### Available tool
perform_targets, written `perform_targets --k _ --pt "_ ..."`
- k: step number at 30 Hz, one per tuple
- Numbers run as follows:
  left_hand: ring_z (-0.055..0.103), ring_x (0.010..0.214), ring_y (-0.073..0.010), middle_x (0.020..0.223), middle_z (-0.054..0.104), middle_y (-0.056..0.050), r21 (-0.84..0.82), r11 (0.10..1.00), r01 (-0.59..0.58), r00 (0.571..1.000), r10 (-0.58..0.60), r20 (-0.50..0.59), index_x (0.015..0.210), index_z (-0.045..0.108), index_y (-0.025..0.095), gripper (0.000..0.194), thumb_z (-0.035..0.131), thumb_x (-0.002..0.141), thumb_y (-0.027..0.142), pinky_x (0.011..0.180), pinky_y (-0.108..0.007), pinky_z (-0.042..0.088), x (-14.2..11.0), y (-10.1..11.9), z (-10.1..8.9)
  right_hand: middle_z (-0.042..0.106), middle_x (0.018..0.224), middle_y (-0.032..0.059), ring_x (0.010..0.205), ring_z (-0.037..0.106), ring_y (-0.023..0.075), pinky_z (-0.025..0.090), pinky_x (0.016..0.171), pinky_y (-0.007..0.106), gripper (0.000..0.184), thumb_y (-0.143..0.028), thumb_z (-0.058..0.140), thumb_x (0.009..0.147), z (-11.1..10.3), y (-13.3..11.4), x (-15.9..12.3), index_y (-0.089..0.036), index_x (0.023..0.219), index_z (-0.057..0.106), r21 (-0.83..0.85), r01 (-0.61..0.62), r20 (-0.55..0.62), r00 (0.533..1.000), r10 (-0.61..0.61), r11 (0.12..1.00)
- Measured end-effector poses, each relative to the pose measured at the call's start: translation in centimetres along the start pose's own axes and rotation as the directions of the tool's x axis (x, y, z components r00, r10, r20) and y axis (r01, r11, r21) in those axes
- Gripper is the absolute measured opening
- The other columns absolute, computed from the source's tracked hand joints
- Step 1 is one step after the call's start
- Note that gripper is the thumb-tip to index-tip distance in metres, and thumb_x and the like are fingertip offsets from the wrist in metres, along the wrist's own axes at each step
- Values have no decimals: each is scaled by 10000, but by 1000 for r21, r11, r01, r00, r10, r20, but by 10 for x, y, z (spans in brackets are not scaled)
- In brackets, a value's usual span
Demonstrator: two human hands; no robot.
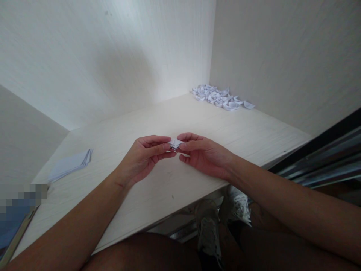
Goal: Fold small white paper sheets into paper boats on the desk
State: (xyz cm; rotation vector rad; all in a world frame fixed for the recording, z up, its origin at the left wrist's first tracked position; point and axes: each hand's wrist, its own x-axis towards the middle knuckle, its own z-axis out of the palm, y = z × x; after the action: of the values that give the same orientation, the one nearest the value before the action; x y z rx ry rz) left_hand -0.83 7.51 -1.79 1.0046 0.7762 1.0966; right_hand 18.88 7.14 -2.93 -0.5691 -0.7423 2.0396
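Head view: your left hand [152, 148] is pinching one end of the small folded paper [175, 143], and your right hand [201, 150] is pinching the other; the paper is sitting between them, over the table [158, 203]. Risks, as judged: if you are pressing unevenly, the layers may be slipping out of line and the creases going skew; if you are pulling the ends apart too hard, the paper could be tearing near its middle. A slack pinch could be letting it drop onto the table. The sheets [69, 164] at the left and the pile [218, 98] in the far corner are lying well apart from you, so knocking them is looking unlikely. Hard to make out: your grip is covering both ends, the inner folds are showing only as dark slits, pieces in the pile are merging, and pixelation is partly masking a blue thing [11, 229], cut off at the left edge.
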Motion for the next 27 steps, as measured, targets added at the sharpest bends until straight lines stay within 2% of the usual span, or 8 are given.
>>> perform_targets --k 6,11,20,27 --pt "768 701 -160 780 815 -65 50 998 -49 999 49 -3 799 828 146 209 957 635 148 698 -245 668 -1 3 3 723 794 -19 795 641 114 474 779 254 234 -83 863 685 -2 0 1 -192 866 760 19 -24 12 1000 24 1000" --pt "762 666 -160 771 809 -62 83 993 -83 996 84 -5 801 821 155 235 968 618 145 678 -254 667 0 2 0 753 883 14 849 659 124 477 798 261 219 -125 845 713 -4 1 1 -177 916 783 11 -15 35 999 15 1000" --pt "757 673 -148 798 812 -61 112 988 -105 994 102 30 846 820 164 206 933 675 135 687 -249 659 1 2 -3 757 908 40 848 671 119 528 840 234 105 -137 813 761 -4 5 4 -147 865 798 -45 56 34 998 -55 997" --pt "755 674 -153 805 808 -62 117 989 -93 995 88 52 870 815 161 199 914 702 124 700 -256 647 0 3 -5 753 890 36 831 672 121 548 853 259 107 -144 850 743 -4 5 3 -159 829 788 -76 80 14 997 -79 994"
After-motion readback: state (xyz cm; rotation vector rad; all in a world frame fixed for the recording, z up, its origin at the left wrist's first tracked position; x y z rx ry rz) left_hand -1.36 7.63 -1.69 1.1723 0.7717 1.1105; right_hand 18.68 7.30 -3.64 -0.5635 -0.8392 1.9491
